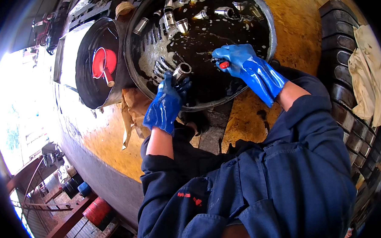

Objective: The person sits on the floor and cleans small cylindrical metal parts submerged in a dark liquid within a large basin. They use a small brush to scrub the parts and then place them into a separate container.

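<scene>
In my blue-gloved left hand (164,104) is a shiny hollow metal cylinder (182,71) with a flanged, open end, held over the near left part of a round tub (133,66) of dark liquid. My right hand (239,59), gloved in blue too, is closed around a tool with a red handle (224,65); its working end cannot be made out. This hand is over the tub's right side, apart from the cylinder. Several similar metal cylinders (224,12) lie in the liquid toward the tub's far side, among patches of foam.
Left of the tub stands a dark bucket (84,68) with a red dipper (104,63) in it. Brown paper (135,110) lies below the bucket. Stacked dark metal blocks (338,48) line the right side, with a beige cloth (367,73) over them. A red drum (99,211) stands lower left.
</scene>
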The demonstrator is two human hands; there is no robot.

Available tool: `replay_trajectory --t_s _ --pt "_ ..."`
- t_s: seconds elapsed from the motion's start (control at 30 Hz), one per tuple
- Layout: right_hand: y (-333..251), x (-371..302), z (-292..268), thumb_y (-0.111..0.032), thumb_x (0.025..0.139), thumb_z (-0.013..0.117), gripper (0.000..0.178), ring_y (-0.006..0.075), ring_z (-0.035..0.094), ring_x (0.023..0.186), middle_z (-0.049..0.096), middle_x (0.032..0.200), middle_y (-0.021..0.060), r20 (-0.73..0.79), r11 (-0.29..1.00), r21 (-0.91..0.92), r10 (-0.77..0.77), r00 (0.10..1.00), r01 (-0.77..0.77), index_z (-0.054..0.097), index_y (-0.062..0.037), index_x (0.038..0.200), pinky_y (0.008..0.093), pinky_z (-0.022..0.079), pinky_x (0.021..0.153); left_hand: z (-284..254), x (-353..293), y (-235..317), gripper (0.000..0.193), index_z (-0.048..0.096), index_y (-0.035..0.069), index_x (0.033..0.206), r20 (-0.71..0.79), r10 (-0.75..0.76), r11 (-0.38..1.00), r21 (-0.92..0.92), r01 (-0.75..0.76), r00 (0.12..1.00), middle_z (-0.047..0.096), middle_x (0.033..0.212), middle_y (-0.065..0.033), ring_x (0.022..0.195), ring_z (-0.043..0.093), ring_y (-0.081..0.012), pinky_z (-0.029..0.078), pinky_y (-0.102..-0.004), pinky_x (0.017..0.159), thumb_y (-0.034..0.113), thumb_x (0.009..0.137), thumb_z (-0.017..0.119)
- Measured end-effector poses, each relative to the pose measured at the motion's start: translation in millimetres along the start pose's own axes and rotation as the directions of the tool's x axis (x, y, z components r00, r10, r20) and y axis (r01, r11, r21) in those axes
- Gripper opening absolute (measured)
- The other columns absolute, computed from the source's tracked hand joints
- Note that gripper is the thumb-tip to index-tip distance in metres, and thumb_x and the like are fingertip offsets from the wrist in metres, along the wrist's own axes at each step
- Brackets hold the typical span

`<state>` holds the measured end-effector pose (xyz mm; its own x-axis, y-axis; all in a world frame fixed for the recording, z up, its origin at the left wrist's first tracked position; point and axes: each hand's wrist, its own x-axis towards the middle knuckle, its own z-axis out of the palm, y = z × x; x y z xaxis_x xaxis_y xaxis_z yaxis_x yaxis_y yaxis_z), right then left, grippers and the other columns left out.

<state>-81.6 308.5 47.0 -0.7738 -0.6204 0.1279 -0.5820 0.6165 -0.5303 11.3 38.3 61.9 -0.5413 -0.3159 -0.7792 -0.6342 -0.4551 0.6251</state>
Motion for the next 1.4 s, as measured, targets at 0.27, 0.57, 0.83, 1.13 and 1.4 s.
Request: replay_trajectory --t_s 0.27,0.57,0.83,1.13,1.4 --pt "-14 15 -37 -0.016 0.09 0.075 0.045 0.027 0.073 0.085 0.071 0.134 0.0069 -0.283 0.8 0.033 -0.567 0.773 0.599 0.069 -0.028 0.133 0.0394 0.059 0.073 -10 15 -5 0.042 0.065 0.017 0.112 -0.038 -0.122 0.992 0.023 0.123 0.992 0.07 0.091 -0.0069 0.079 0.072 -0.0269 0.049 -0.0347 0.052 0.057 0.101 0.063" --pt "-36 16 -37 -0.016 0.091 0.07 0.041 0.0267 0.072 0.09 0.073 0.126 0.0074 -0.202 0.783 0.025 -0.605 0.77 0.621 0.068 -0.0231 0.131 0.0402 0.058 0.08 -12 15 -3 0.047 0.069 0.016 0.114 0.218 -0.31 0.95 0.119 0.29 0.925 0.067 0.087 -0.0075 0.067 0.066 -0.0252 0.054 -0.0394 0.055 0.059 0.1 0.062" --pt "-24 16 5 -0.034 0.093 0.072 0.032 0.0161 0.069 0.084 0.075 0.094 0.0073 0.468 0.516 0.64 0.326 0.822 -0.569 0.077 -0.009 0.112 0.0353 0.054 0.075 9 8 -1 0.043 0.073 0.004 0.112 0.114 0.118 0.988 0.083 -0.128 0.986 0.071 0.09 -0.0034 0.074 0.062 -0.0141 0.053 -0.031 0.068 0.044 0.106 0.06" --pt "-22 23 -43 -0.048 0.09 0.075 0.047 0.0212 0.071 0.088 0.074 0.095 0.0105 0.422 0.573 0.214 0.676 0.604 -0.791 0.073 -0.0045 0.108 0.0387 0.055 0.083 1 16 -14 0.032 0.073 0.001 0.116 0.278 0.562 0.663 0.411 -0.626 0.779 0.067 0.092 0.003 0.084 0.055 -0.0079 0.048 -0.0267 0.077 0.03 0.106 0.066" --pt "-23 31 -20 -0.04 0.093 0.079 0.04 0.0175 0.07 0.082 0.074 0.097 0.0084 0.484 0.11 0.821 0.385 0.786 -0.56 0.074 -0.0036 0.11 0.0317 0.059 0.072 10 12 -5 0.015 0.074 0.0 0.103 0.476 0.618 0.196 0.678 -0.709 0.626 0.07 0.084 -0.0149 0.078 0.065 -0.0219 0.053 -0.0331 0.073 0.008 0.09 0.073"
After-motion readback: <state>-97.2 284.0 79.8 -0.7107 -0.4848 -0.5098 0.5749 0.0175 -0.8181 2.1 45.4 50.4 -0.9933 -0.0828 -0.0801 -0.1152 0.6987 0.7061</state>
